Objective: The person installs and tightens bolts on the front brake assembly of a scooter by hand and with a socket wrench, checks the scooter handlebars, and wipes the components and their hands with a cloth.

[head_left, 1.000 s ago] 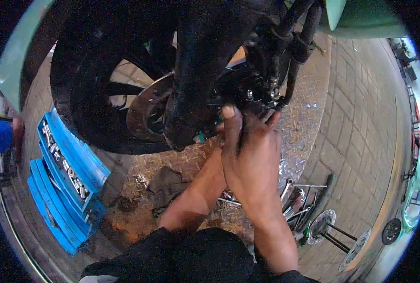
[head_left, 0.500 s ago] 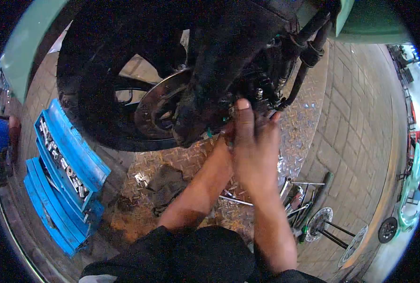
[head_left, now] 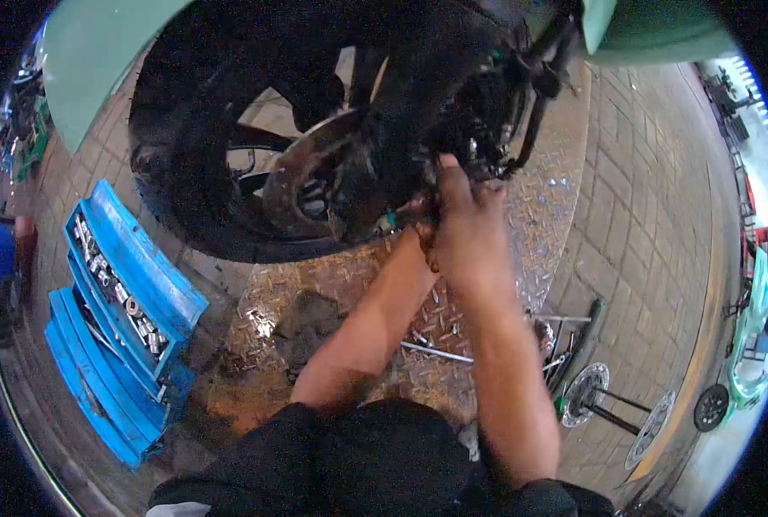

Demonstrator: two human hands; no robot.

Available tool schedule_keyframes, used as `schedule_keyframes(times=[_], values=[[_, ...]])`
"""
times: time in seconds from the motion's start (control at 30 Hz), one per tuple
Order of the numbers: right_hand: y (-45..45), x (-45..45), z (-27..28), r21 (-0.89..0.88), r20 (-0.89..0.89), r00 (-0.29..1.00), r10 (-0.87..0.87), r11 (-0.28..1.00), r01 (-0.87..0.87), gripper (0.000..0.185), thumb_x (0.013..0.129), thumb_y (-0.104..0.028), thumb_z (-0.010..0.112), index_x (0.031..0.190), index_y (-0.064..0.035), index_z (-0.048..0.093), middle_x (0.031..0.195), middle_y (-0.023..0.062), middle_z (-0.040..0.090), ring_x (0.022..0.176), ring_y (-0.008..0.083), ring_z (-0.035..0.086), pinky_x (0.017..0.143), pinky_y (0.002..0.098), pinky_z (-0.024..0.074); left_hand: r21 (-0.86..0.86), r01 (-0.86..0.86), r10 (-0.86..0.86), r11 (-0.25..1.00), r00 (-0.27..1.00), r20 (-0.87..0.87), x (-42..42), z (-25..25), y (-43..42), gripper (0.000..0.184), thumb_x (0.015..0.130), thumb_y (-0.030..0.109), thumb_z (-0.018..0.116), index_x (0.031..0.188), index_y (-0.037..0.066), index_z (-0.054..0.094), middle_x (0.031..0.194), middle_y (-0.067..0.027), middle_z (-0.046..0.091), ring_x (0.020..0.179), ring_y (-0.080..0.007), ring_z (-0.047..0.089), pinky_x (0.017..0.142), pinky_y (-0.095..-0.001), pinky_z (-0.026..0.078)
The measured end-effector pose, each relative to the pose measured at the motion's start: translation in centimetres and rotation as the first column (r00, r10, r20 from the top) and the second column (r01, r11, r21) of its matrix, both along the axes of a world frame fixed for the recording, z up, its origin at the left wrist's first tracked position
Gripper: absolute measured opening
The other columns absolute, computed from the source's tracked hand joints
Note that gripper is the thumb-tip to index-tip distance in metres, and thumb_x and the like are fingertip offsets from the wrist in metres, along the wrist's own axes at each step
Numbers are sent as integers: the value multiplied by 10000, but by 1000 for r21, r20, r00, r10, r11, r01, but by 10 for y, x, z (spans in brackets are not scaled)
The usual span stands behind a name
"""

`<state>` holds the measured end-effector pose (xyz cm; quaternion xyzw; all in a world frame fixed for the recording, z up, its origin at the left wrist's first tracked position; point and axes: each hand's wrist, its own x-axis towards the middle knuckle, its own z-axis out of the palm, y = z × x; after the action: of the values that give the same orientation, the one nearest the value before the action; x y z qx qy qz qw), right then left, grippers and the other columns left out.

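While the right hand (head_left: 470,226) meets the dark metal assembly (head_left: 480,112) toward one o'clock, the left hand (head_left: 422,231) sits partly hidden just beside it; I cannot tell whether either grips anything. The black rubber-tyred wheel (head_left: 164,185) stands toward ten o'clock, the open blue metal toolbox (head_left: 147,263) between eight and nine.

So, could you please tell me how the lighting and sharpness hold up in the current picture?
Head view: the right hand is smeared, probably by motion; the tyre sinks into grainy shadow; glare flecks the metal plate; wide-angle distortion curves the paving, with black corners; the sockets stay fairly readable.
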<state>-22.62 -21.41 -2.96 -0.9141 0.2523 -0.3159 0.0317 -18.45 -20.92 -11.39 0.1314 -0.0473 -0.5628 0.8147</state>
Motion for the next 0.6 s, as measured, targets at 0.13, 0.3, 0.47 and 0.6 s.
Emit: schedule_keyframes(times=[0.13, 0.3, 0.47, 0.6], values=[[7, -14, 31, 663, 3, 997, -77, 747, 56, 322, 872, -354, 536, 776, -59, 621, 674, 170, 618, 676, 376, 615, 600, 456, 494, 2, 13, -13, 1000, 999, 33, 3, -4, 3, 714, 828, 590, 493, 1342, 116, 348, 1318, -133, 431, 1207, -288, 416, 986, -462, 362], [8, -10, 20, -35, -87, 993, -79, 997, 76, 342, 871, -376, 538, 726, -79, 624, 647, 165, 615, 599, 332, 618, 546, 405, 478, 9, 42, -43, 999, 996, 83, 10, -2, 6, 723, 829, 593, 488, 1355, 122, 336, 1337, -134, 420, 1222, -290, 405, 997, -468, 354], [1, -15, 2, 710, 116, 991, -60, 703, -41, 303, 890, -338, 495, 767, -78, 591, 622, 140, 588, 562, 316, 616, 543, 446, 496, 31, 68, -71, 997, 991, 113, 7, 0, 17, 731, 830, 596, 482, 1368, 127, 325, 1355, -135, 409, 1237, -291, 395, 1007, -475, 345], [1, -67, -39, 727, -116, 993, 4, 682, 82, 350, 895, -374, 486, 1007, -52, 566, 824, 205, 628, 721, 389, 625, 629, 464, 489, 33, 95, -99, 995, 987, 126, 7, -2, 20, 738, 831, 598, 477, 1379, 131, 315, 1370, -136, 400, 1249, -293, 387, 1016, -480, 338]])
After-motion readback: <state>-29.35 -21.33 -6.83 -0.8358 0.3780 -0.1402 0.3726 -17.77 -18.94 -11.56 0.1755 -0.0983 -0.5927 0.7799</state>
